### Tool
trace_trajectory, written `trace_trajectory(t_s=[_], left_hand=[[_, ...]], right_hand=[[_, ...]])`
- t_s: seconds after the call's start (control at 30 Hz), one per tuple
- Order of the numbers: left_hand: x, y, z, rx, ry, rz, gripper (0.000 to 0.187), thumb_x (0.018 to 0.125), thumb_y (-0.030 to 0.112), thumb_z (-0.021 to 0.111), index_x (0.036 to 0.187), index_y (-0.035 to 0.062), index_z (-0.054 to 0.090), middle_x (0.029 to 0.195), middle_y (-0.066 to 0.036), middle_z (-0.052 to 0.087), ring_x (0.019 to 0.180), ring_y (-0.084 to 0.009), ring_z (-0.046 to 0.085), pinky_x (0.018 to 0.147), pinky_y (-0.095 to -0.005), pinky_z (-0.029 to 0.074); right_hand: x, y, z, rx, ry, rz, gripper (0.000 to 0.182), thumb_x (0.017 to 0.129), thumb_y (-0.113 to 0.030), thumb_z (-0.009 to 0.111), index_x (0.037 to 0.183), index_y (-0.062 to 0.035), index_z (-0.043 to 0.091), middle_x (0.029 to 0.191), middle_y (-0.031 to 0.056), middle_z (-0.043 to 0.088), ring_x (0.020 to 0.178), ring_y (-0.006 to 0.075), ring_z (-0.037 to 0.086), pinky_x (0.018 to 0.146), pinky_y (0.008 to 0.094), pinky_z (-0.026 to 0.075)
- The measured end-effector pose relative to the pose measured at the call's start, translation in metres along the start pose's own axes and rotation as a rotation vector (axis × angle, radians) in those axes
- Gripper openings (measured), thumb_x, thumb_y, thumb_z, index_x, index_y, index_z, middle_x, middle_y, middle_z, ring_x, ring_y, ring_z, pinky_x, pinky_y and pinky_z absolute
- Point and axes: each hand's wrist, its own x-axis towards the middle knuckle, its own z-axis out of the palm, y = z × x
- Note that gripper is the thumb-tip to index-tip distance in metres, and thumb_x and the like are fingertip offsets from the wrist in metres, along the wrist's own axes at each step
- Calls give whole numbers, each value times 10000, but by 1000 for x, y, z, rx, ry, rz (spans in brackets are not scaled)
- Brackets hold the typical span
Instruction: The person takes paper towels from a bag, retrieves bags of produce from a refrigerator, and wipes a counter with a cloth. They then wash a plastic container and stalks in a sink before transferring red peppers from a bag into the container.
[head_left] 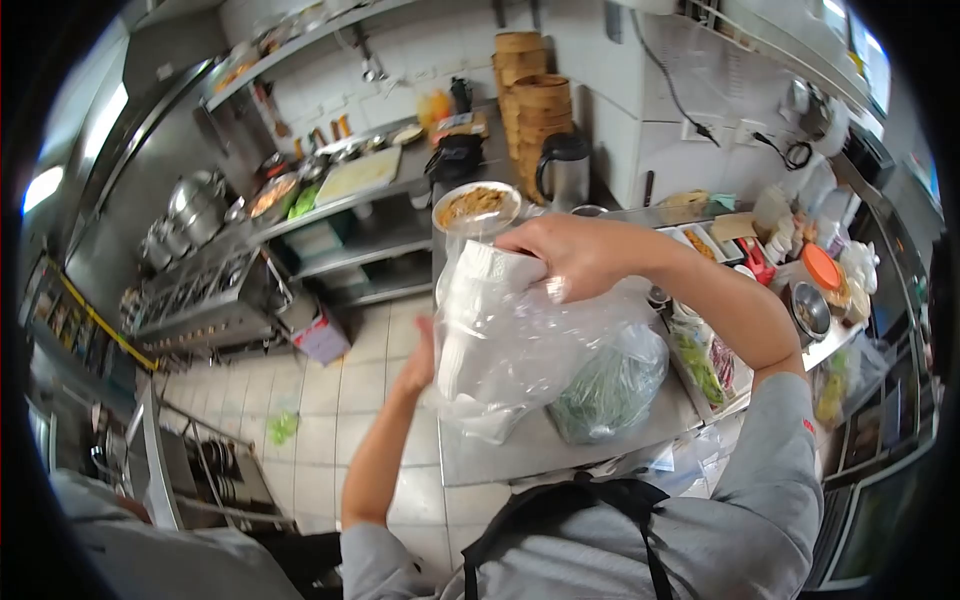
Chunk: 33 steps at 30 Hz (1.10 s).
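Note:
My right hand (pixel 580 250) is closed on the top of a clear plastic bag (pixel 530 350) with a white bundle (pixel 485 285) inside. What the bundle is made of I cannot make out. Along the bag's left side is my left hand (pixel 425 350), upright with its visible fingers straight; the rest of it is behind the plastic. The bag hangs above a steel counter (pixel 520 462). Just right of it lies another clear bag (pixel 615 385) filled with green vegetables. A tub of brown food (pixel 478 207) stands behind the bundle.
Bamboo steamers (pixel 541 105) are stacked at the back beside a dark-handled jug (pixel 565 170). Containers of ingredients (pixel 705 355) line the right counter. A stove (pixel 200 300) stands at left. Green scraps (pixel 283 428) lie on the tiled floor. Another person's grey sleeve (pixel 150 550) shows at lower left.

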Motion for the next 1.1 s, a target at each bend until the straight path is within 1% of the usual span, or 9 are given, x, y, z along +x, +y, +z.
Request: trace_trajectory(t_s=[0.3,0.4,0.5,0.57,0.67,0.73,0.8,0.97,1.1], left_hand=[[-18,-23,10,458,540,291,562,904,491,321,1020,-3,564,791,-57,562,689,-142,498,629,-281,387],[-26,-25,10,603,497,420,531,909,469,352,988,-7,575,732,-47,568,626,-134,505,579,-265,394],[-39,-37,20,756,320,381,566,908,485,326,957,-20,577,673,-35,543,578,-129,473,549,-251,363],[-30,-40,19,828,186,253,629,911,508,270,933,-32,592,635,-29,523,551,-125,444,538,-248,337],[-9,-21,4,554,161,85,888,799,718,107,1150,-10,475,947,-91,561,815,-163,498,719,-297,361],[20,0,3,554,413,233,850,817,697,143,1175,-5,461,1068,-97,536,967,-194,502,811,-335,370],[46,31,6,511,321,371,682,882,572,275,1263,15,376,1254,-117,440,1176,-220,403,951,-383,313],[100,113,80,839,116,540,810,685,428,671,1312,64,308,1339,-119,342,1242,-257,321,1001,-418,257],[127,119,120,800,-86,419,889,674,352,735,1310,23,208,1240,-145,415,1153,-253,427,935,-365,366]], right_hand=[[-44,-29,-61,157,517,209,457,654,-246,683,1017,12,581,958,133,626,885,185,582,809,292,426],[-55,-3,-67,342,706,214,451,680,-257,686,1013,30,583,963,137,624,854,204,594,784,304,446],[-80,1,-85,345,1020,609,409,679,-248,697,1005,-21,600,944,107,629,854,201,594,759,327,459],[-96,44,-103,536,1179,163,435,679,-256,701,1023,-15,589,940,116,625,857,189,593,739,319,468],[-113,36,-103,395,1049,208,498,651,-262,719,1048,-1,570,951,114,620,861,194,597,740,311,475],[-114,21,-102,346,942,184,514,638,-262,727,1051,-2,565,950,107,619,858,197,598,747,308,475],[-110,17,-102,196,699,326,510,655,-185,718,1094,-8,529,965,87,616,856,151,588,748,292,476],[-78,7,-86,-275,472,52,536,597,-181,704,1082,-81,498,808,92,624,752,206,605,685,321,457],[-65,-10,-79,-483,494,91,495,595,-195,657,1045,-108,473,789,122,618,724,309,590,656,395,438]])
